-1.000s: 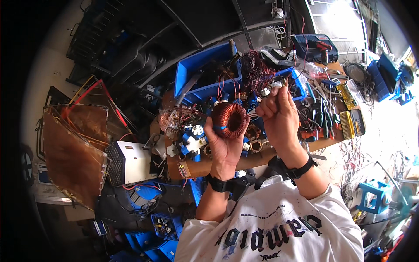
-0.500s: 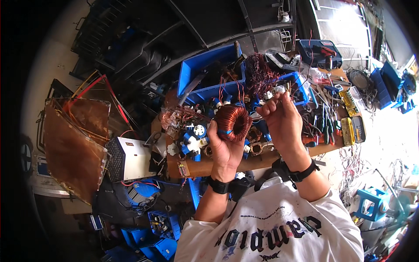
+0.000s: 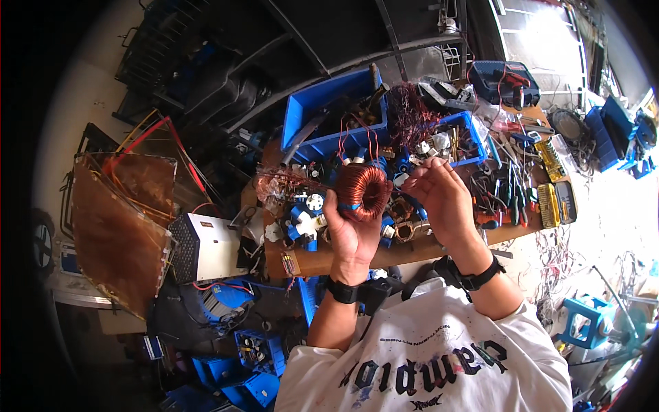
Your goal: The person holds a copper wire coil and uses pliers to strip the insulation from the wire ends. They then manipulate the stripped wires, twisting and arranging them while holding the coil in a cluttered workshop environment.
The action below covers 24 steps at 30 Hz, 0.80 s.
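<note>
A thick ring-shaped coil of copper wire (image 3: 351, 189), with a patch of blue on its lower left, rests tilted in my left hand (image 3: 355, 240). The thumb presses its left side while the other fingers are hidden behind it. Red wire ends stand up above the coil. Just to the right, my right hand (image 3: 446, 206) is raised with its fingers half bent and apart, their tips close to the coil's right side. Nothing shows between those fingers. Behind both hands, white and blue plastic parts (image 3: 305, 223) and small copper-wound pieces (image 3: 406, 231) lie on the wooden workbench (image 3: 319, 262).
At the back of the bench stands a large blue bin (image 3: 295, 117), beside a tangle of dark red wire (image 3: 414, 110) and a smaller blue tray (image 3: 477, 134). Pliers and screwdrivers (image 3: 513, 192) lie at the right. A white metal box (image 3: 213, 247) is at the left.
My right hand has come down slightly and its fingers have shifted from a raised, pinch-like pose. The coil in my left hand has moved slightly left and turned a little.
</note>
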Motion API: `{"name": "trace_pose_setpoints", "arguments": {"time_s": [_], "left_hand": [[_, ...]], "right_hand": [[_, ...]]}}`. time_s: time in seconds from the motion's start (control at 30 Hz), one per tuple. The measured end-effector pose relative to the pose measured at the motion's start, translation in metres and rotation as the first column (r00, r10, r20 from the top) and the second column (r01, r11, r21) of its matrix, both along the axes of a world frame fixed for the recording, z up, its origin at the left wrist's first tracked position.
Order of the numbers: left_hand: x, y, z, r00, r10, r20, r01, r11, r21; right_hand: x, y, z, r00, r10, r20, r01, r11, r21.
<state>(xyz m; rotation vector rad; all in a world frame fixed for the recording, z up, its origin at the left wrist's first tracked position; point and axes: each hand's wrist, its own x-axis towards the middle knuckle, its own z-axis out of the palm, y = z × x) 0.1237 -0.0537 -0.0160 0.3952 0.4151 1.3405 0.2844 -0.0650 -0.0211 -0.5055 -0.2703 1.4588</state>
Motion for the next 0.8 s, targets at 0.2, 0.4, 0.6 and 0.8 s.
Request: {"name": "trace_pose_setpoints", "arguments": {"time_s": [0.2, 0.4, 0.6, 0.8], "left_hand": [[-0.005, -0.002, -0.003, 0.999, 0.019, 0.038, -0.018, 0.999, -0.026], [-0.01, -0.009, -0.008, 0.994, 0.054, 0.09, -0.047, 0.996, -0.082], [-0.023, -0.018, -0.016, 0.995, 0.092, 0.027, -0.089, 0.992, -0.089], [-0.051, -0.031, -0.041, 0.992, 0.097, -0.084, -0.103, 0.992, -0.072]], "right_hand": [[-0.001, -0.009, -0.005, 0.966, 0.033, 0.257, -0.051, 0.997, 0.062], [-0.004, -0.014, -0.015, 0.944, 0.157, 0.29, -0.184, 0.981, 0.068], [0.004, -0.008, -0.018, 0.967, 0.109, 0.229, -0.123, 0.991, 0.05], [0.011, -0.002, -0.036, 0.994, 0.097, 0.054, -0.1, 0.994, 0.042]]}}
